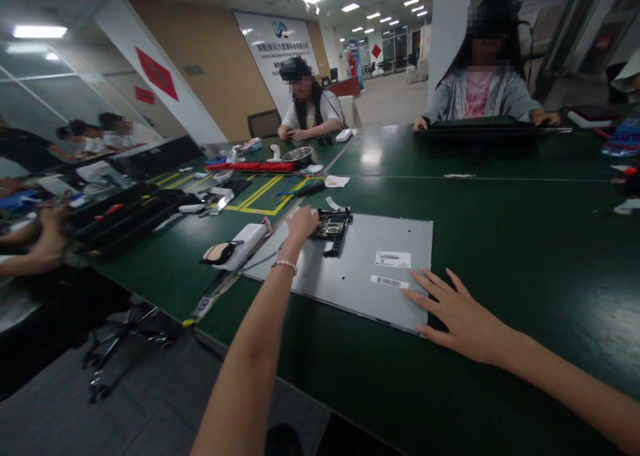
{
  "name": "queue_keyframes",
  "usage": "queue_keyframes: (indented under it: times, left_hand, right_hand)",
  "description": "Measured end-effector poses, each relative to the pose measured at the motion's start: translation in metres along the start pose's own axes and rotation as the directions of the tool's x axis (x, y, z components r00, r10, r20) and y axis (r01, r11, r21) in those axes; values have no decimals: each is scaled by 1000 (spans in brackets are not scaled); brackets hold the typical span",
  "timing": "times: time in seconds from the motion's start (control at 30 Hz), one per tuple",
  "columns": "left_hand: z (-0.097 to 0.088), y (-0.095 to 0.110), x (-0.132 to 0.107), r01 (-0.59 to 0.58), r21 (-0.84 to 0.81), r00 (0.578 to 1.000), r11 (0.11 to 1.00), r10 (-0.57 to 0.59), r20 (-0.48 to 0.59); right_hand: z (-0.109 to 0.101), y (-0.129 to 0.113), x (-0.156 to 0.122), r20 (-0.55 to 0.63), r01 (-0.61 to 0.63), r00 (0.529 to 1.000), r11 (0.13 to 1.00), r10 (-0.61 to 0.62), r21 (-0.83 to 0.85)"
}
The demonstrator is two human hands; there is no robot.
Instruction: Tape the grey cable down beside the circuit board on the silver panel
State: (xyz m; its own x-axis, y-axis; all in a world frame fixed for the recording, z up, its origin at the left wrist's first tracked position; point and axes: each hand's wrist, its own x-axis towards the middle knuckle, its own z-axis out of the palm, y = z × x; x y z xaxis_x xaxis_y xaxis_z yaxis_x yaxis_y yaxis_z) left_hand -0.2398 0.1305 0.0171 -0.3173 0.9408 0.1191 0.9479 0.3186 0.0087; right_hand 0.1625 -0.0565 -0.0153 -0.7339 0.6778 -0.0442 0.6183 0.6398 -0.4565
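Nearest us, our right hand (460,323) lies spread and relaxed, grasping nothing, its fingertips at the right edge of a flat grey panel (360,293) on the green bench (500,256). By those fingers, the panel bears a white label (393,259) and a barcode sticker (389,282). Our left arm wears a beaded bracelet (285,265). Beyond it, our left hand (301,223) is bent at the left end of a black frame with a circuit board (333,226); we cannot tell whether it grips or only touches it. That frame is over the panel's far part, and we cannot tell if it rests there. Left of the panel we see a white case (247,243). Farther off are yellow tape lines (260,196), a red strip (250,167) and a round dish (298,155). Across the bench, a co-worker (493,96) holds a dark panel (493,131) by both ends.
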Motion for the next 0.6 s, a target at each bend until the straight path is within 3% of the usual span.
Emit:
queue_keyframes:
  times: [0.2,0.4,0.5,0.6]
  left_hand:
    - [0,-51,-13,152,-48,988,987,-152,-6]
    - [4,-75,-19,225,-165,974,960,-223,27]
    - [6,-79,-19,223,-254,974,941,-224,26]
    - [6,-82,-18,227,-356,972,906,-234,25]
  right_hand:
    - [1,-5,-6,18,-29,999,999,28,16]
    - [-2,-12,-18,39,-55,998,996,53,75]
    - [-1,-10,-22,21,-148,989,958,148,247]
    - [-1,-2,-20,-44,-233,955,837,292,495]
